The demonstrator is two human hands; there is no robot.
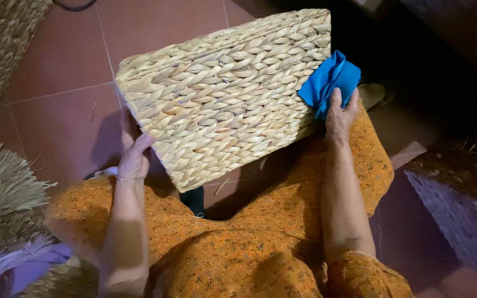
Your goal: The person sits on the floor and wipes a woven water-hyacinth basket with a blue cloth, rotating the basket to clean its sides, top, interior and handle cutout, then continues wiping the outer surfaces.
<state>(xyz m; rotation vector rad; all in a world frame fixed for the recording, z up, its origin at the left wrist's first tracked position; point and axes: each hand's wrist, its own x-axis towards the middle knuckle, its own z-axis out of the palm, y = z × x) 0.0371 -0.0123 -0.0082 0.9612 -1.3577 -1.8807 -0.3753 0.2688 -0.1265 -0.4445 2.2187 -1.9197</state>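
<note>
Woven basket [224,96] between hands (blue cloth [329,80] under right hand [339,113])

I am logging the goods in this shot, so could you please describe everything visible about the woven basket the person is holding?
The woven basket is a box-shaped piece of thick, pale straw-coloured braided fibre, plaited in rows. It is tilted above the red tiled floor and the person's lap, one broad face toward the camera. The left hand holds its lower left edge; the right hand presses a blue cloth against its right edge. Its opening is not visible.
</note>
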